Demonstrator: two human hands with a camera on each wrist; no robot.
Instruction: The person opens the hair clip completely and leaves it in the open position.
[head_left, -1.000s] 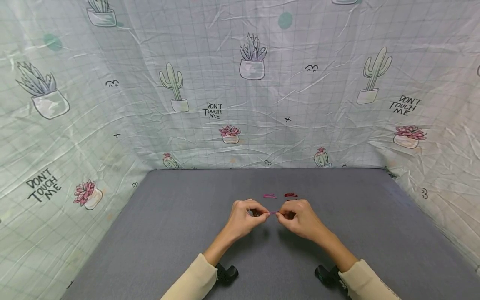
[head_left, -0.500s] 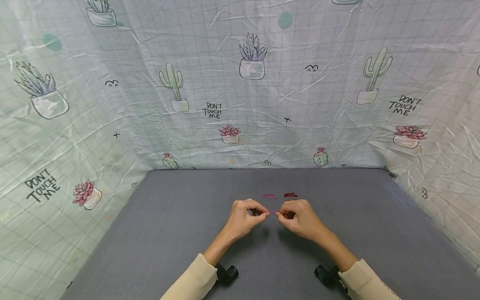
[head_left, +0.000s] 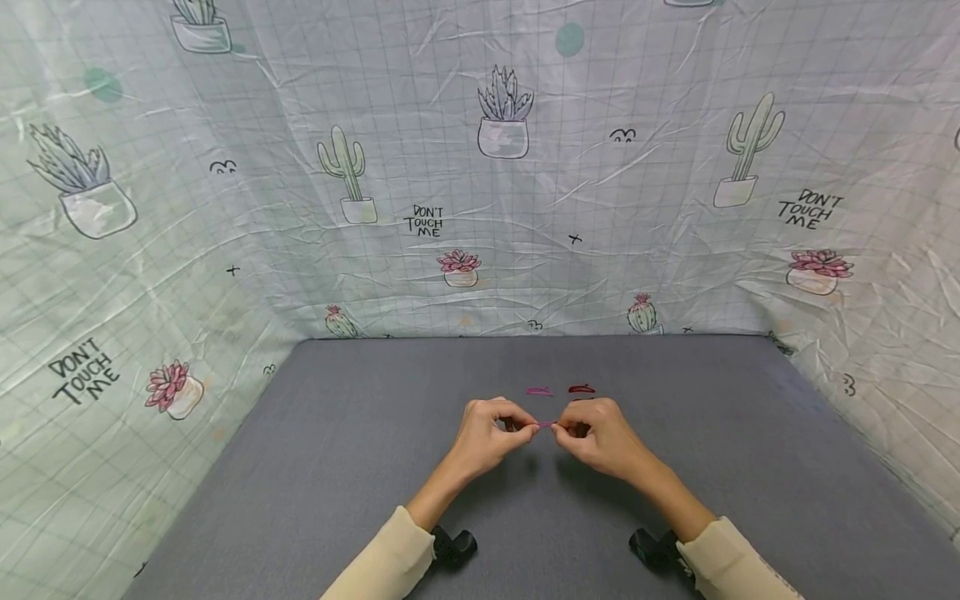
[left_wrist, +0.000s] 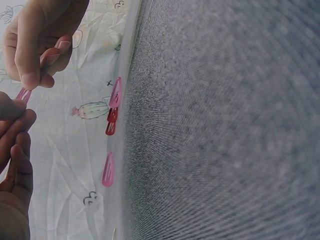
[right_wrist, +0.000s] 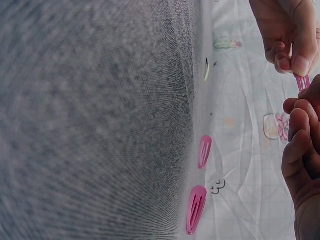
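Note:
A small pink snap hair clip [head_left: 546,425] is held level above the grey table, one end in each hand. My left hand [head_left: 491,433] pinches its left end between thumb and forefinger. At the other end my right hand [head_left: 600,435] pinches it the same way, and the fingertips cover both ends. In the right wrist view the slotted middle of the held clip [right_wrist: 302,82] shows between the hands. Beyond the hands a pink clip [head_left: 539,391] and a red clip [head_left: 581,389] lie on the table. Another pink clip [left_wrist: 115,92] lies nearer, overlapping the red in the left wrist view.
The grey table [head_left: 375,433] reaches back to a wrinkled cloth [head_left: 570,183] printed with cacti, which also hangs along both sides. Black wrist devices [head_left: 453,548] sit under the sleeve cuffs, over the near part of the table.

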